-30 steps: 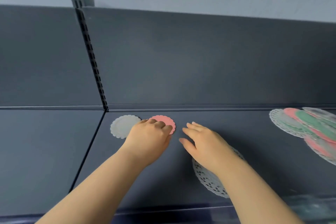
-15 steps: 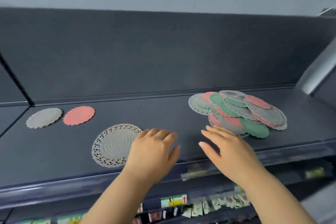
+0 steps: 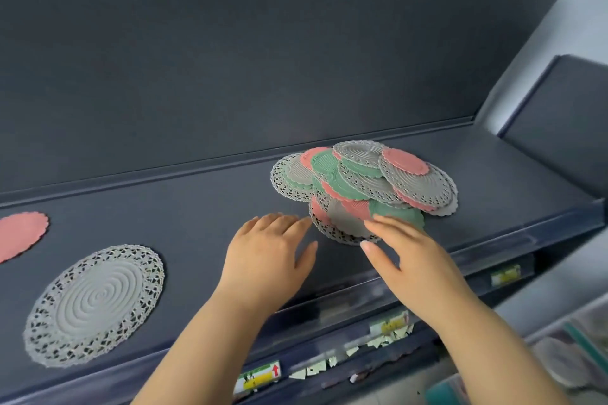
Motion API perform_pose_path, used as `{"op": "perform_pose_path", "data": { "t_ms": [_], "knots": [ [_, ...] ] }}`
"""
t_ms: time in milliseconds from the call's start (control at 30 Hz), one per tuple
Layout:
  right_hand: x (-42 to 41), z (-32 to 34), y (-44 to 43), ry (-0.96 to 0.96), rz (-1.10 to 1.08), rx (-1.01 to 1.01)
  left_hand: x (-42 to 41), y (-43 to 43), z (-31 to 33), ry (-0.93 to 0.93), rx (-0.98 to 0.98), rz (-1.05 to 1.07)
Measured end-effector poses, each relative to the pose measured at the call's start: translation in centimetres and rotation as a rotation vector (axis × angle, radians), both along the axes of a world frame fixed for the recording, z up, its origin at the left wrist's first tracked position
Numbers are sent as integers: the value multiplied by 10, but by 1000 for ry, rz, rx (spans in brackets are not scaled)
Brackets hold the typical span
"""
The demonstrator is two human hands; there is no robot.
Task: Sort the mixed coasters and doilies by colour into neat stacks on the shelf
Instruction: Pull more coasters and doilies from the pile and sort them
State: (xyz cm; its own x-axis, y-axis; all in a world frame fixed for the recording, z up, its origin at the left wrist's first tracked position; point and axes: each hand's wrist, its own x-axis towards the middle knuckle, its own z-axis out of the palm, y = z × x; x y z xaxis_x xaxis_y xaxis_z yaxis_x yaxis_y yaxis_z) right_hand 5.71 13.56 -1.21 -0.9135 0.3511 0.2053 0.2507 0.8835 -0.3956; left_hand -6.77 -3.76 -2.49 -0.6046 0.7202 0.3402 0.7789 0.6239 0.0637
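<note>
From the head camera, a dark grey metal shelf (image 3: 204, 200) runs across the frame under a tall matching back panel (image 3: 230, 59). At lower left a large grey round doily with a lace rim (image 3: 95, 302) lies flat and alone. A pink scalloped coaster (image 3: 19, 233) lies at the left edge, partly cut off.

Below the shelf's front lip runs a strip of price labels (image 3: 260, 378), several of them torn to scraps.

Right of centre lies the loose mixed pile of pink, green and grey coasters and doilies (image 3: 365, 181), overlapping and unsorted. The left hand (image 3: 269, 253) is flat with straight fingers and the thumb out, its fingertips just beside the pile's near-left rim. The right hand (image 3: 408, 253), fingers also straight, covers the pile's near edge (touching or not, I cannot tell), hiding part of a green coaster. The lower right corner is too blurred to read.
</note>
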Motion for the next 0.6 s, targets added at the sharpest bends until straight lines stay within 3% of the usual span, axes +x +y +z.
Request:
{"op": "perform_pose_path", "data": {
  "t_ms": [233, 400, 600],
  "knots": [
    [-29, -4, 35, 118, -70, -51, -31, 31, 2, 40, 98, -29],
    [-43, -7, 67, 164, -74, -154, -38, 47, -2, 49, 63, -11],
    [-62, -9, 123, 149, -29, -140, -31, 82, -6, 34, 37, 69]
  ]
}}
